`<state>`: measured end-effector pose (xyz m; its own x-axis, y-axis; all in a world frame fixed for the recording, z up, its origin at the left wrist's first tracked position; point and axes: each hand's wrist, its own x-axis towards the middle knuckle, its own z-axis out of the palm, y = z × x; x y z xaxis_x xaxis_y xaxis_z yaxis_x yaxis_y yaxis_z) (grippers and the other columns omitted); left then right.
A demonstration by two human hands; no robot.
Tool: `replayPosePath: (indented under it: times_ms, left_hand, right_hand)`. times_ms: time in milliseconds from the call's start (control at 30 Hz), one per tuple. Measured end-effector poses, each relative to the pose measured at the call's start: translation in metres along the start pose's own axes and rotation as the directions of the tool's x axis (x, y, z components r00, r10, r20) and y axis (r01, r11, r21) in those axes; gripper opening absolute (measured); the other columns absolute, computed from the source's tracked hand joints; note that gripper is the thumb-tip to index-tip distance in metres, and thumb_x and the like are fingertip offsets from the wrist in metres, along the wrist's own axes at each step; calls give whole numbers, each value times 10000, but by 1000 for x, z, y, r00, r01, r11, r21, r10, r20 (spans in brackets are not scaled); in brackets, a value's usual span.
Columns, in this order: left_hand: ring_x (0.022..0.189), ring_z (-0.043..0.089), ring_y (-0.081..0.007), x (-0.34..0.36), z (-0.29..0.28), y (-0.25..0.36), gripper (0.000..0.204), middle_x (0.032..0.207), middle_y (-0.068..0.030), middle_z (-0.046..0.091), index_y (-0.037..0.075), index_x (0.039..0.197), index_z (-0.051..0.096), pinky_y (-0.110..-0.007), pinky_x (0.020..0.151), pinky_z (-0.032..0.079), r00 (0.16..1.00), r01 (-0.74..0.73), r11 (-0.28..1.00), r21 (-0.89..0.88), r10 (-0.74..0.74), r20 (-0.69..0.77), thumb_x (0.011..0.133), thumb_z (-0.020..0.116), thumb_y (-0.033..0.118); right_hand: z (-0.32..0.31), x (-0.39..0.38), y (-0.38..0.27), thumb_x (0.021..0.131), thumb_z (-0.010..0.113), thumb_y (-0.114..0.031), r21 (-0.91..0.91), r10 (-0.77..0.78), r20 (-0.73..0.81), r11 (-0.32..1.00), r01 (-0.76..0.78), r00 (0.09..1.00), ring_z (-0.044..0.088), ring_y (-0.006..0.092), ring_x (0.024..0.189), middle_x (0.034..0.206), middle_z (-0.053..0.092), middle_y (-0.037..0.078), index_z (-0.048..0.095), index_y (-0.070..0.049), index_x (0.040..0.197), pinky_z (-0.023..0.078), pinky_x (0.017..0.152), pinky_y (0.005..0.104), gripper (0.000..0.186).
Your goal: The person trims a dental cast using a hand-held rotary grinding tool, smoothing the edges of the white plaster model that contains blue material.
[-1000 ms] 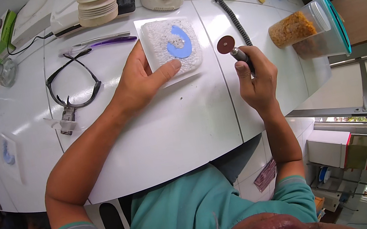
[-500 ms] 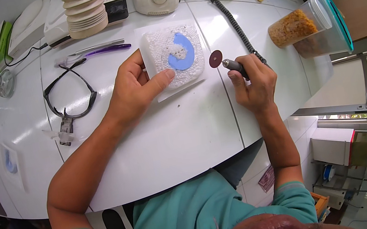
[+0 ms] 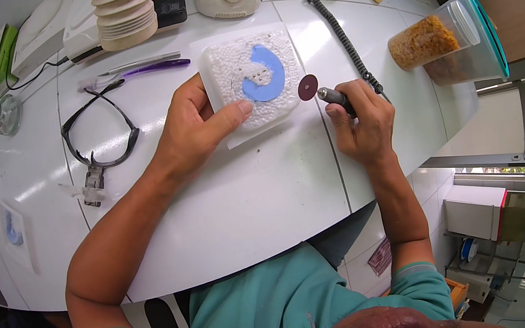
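White block [image 3: 256, 81] bearing a blue arch [image 3: 269, 73] lies on the table [image 3: 226, 198], pinned flat by the left hand [image 3: 194, 128]. Right hand [image 3: 359, 120] is clamped on a handpiece [image 3: 334, 98], its disc [image 3: 308, 87] just beside the block: cutting looks imminent, calling for steady edge-on approach.

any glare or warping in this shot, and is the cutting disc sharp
Head view: fisheye bends the white table edge and blacks out the corners; soft glare streaks beside the safety glasses; the disc on the tool in the right hand looks reasonably sharp; left hand casts little shadow.
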<state>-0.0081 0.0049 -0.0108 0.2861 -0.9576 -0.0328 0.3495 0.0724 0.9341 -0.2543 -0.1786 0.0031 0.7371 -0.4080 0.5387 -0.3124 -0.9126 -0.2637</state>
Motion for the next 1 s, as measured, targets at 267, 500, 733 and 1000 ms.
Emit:
replayPosePath:
  times_ms: [267, 500, 733, 1000]
  left_hand:
    - [1317, 682, -217, 1, -1, -1, 641, 1434, -154, 718, -40, 1552, 568, -416, 1210, 497, 1000, -11, 1000, 15, 11, -6, 964, 768, 121]
    - [1315, 682, -214, 0, 0, 1, 640, 1430, -151, 717, -38, 1550, 568, -415, 1214, 494, 1000, -3, 1000, 29, 3, -2, 965, 772, 125]
    - [1309, 683, -210, 1, 0, -1, 626, 1426, -145, 719, -38, 1546, 570, -403, 1204, 497, 1000, -24, 1000, 8, 24, 4, 974, 765, 122]
    - [1252, 710, -175, 1, -1, -4, 518, 1391, -121, 741, -41, 1490, 610, -372, 1150, 545, 997, -72, 997, -15, 72, 5, 1016, 759, 103]
  right_hand:
    - [0, 0, -1, 1043, 790, -352, 21, 0, 1, 1000, 0, 1000, 595, 264, 587, 782, 638, 63, 686, -66, 948, 439, 547, 388, 319]
    - [1, -1, 1, 1054, 782, -357, 34, 7, 4, 999, -7, 1000, 599, 267, 584, 781, 641, 71, 688, -59, 952, 447, 551, 389, 329]
    - [1, 0, 1, 1058, 781, -362, 61, 10, -9, 998, -10, 1000, 603, 279, 590, 785, 645, 77, 692, -57, 955, 454, 553, 394, 334]
    - [1, -1, -4, 1029, 812, -354, 10, -5, 6, 1000, 5, 1000, 597, 270, 592, 769, 628, 68, 696, -60, 947, 444, 548, 387, 326]
